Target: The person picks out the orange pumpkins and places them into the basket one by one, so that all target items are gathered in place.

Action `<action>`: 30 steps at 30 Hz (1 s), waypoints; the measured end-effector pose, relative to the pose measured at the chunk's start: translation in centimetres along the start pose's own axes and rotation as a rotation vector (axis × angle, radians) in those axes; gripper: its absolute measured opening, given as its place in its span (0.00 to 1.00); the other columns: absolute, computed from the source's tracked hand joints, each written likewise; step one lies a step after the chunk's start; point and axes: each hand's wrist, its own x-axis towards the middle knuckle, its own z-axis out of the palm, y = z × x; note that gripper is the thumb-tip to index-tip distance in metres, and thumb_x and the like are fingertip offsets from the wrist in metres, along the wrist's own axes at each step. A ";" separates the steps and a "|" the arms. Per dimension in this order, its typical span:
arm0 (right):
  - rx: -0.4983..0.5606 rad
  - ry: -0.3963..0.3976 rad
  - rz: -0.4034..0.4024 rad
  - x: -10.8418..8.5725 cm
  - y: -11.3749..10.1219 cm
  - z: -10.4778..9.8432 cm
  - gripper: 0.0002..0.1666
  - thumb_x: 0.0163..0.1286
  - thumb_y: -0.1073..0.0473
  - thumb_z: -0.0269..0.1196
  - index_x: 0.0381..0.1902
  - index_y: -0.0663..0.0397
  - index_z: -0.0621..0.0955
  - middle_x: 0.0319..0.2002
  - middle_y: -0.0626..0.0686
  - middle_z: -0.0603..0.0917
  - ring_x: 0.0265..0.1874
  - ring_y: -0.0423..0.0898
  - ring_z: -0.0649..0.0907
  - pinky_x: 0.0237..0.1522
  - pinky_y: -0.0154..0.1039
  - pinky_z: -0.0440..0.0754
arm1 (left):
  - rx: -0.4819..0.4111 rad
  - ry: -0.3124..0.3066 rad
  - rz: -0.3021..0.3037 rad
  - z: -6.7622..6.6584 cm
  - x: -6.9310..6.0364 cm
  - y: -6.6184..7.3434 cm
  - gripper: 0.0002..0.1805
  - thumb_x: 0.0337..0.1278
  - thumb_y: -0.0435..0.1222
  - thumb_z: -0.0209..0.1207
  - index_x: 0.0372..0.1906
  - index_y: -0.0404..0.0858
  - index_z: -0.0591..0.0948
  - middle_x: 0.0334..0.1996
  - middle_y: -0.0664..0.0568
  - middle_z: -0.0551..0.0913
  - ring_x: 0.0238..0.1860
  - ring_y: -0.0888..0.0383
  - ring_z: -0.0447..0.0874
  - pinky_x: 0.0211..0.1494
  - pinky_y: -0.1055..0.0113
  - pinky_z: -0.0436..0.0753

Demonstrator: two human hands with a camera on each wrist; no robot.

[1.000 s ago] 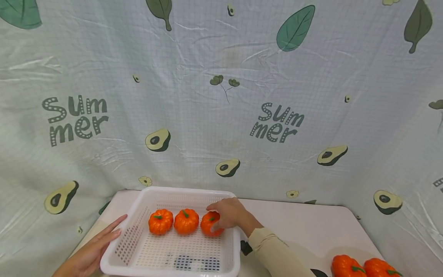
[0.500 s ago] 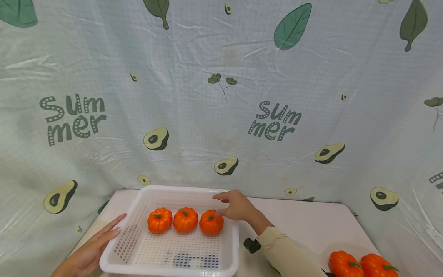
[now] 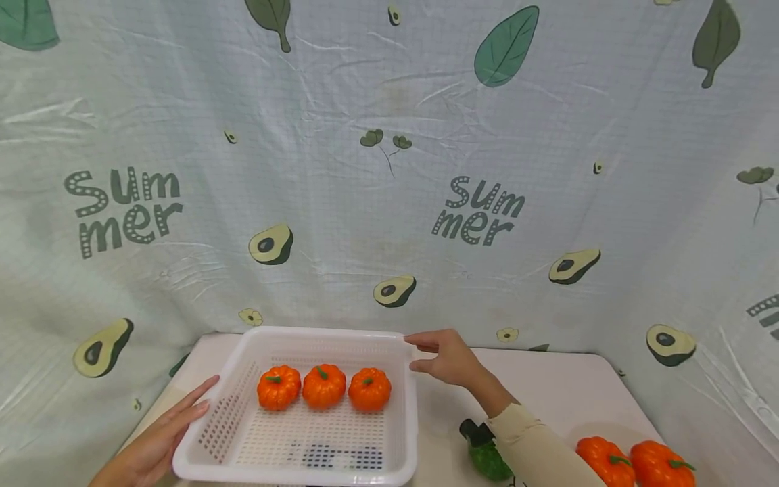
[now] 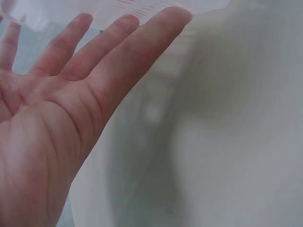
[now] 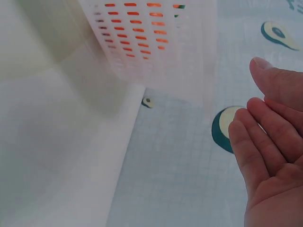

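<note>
"Now that the right grip (image 3: 452,358) has drawn off, relaxed and empty, what holds the nearest pumpkin (image 3: 370,393)?"

"Only the basket (image 3: 292,476), left of that grip; the left grip (image 3: 159,436), straight-fingered, touches its side."

At lower centre, the basket (image 3: 286,474) before me looks like smooth, perforated plastic; the three pumpkins (image 3: 324,388) in it look glossy. My sleeve (image 3: 538,446), lower right, is matt cloth; the curtain (image 3: 328,196) above, creased, shiny sheeting.

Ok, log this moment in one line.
left hand: by white basket; right hand: empty, near basket's far right corner; basket: three orange pumpkins; table: two pumpkins
</note>
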 end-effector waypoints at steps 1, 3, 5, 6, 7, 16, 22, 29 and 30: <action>0.003 0.007 -0.009 -0.2 0.1 -0.3 0.27 0.64 0.64 0.73 0.61 0.63 0.84 0.60 0.62 0.87 0.59 0.61 0.87 0.60 0.56 0.85 | -0.002 0.012 -0.003 0.1 0.0 0.0 0.41 0.81 0.55 0.46 0.85 0.62 0.38 0.86 0.36 0.35 0.74 0.44 0.66 0.70 0.37 0.78; 0.004 0.018 -0.019 -0.6 0.2 -0.8 0.26 0.64 0.65 0.74 0.61 0.62 0.85 0.59 0.62 0.88 0.59 0.60 0.87 0.60 0.54 0.85 | 0.008 0.009 -0.003 0.1 0.0 0.1 0.41 0.81 0.56 0.45 0.85 0.59 0.36 0.86 0.36 0.34 0.74 0.44 0.64 0.70 0.36 0.78; -0.003 0.024 -0.018 -1.1 0.3 -1.3 0.26 0.64 0.65 0.74 0.60 0.61 0.85 0.59 0.62 0.88 0.59 0.60 0.87 0.60 0.52 0.86 | 0.002 0.014 -0.016 0.2 0.0 0.1 0.42 0.81 0.57 0.45 0.85 0.59 0.35 0.86 0.37 0.33 0.76 0.40 0.60 0.71 0.35 0.76; -0.006 0.026 -0.014 -1.3 0.4 -1.6 0.26 0.64 0.65 0.74 0.61 0.60 0.85 0.59 0.62 0.88 0.59 0.59 0.87 0.59 0.51 0.86 | -0.003 0.022 -0.022 0.2 0.0 0.2 0.43 0.80 0.58 0.45 0.85 0.59 0.36 0.86 0.38 0.33 0.76 0.38 0.58 0.71 0.34 0.76; -0.010 0.027 -0.009 -1.6 0.5 -1.8 0.26 0.64 0.64 0.74 0.61 0.59 0.85 0.59 0.61 0.88 0.59 0.59 0.87 0.59 0.51 0.86 | -0.004 0.027 -0.021 0.2 0.0 0.2 0.43 0.80 0.58 0.46 0.85 0.58 0.36 0.86 0.37 0.33 0.77 0.36 0.57 0.70 0.33 0.75; -0.043 0.043 -0.004 -3.9 1.2 -4.0 0.26 0.66 0.62 0.73 0.62 0.59 0.85 0.61 0.63 0.86 0.58 0.62 0.87 0.57 0.50 0.88 | 0.014 0.019 -0.023 0.3 -0.1 0.3 0.43 0.82 0.57 0.43 0.85 0.54 0.34 0.85 0.35 0.34 0.75 0.38 0.58 0.72 0.33 0.74; -0.072 0.036 0.000 -5.6 2.0 -5.3 0.28 0.65 0.61 0.74 0.63 0.58 0.84 0.62 0.63 0.86 0.59 0.63 0.86 0.58 0.50 0.88 | 0.024 0.016 -0.009 0.2 0.2 0.1 0.42 0.82 0.56 0.43 0.85 0.56 0.36 0.86 0.37 0.35 0.74 0.45 0.62 0.71 0.40 0.78; -0.051 0.021 0.041 -7.4 2.8 -6.4 0.30 0.65 0.60 0.74 0.65 0.57 0.83 0.64 0.63 0.84 0.61 0.65 0.85 0.57 0.44 0.88 | 0.001 0.011 -0.007 0.1 0.1 0.0 0.41 0.82 0.54 0.45 0.85 0.59 0.37 0.86 0.37 0.36 0.70 0.53 0.68 0.69 0.45 0.81; -0.051 0.027 0.044 -7.6 2.8 -6.5 0.30 0.65 0.60 0.74 0.64 0.57 0.83 0.64 0.63 0.84 0.61 0.64 0.85 0.57 0.43 0.88 | 0.003 0.012 -0.006 0.1 0.0 0.0 0.41 0.82 0.54 0.45 0.85 0.58 0.37 0.86 0.37 0.36 0.71 0.52 0.67 0.69 0.44 0.81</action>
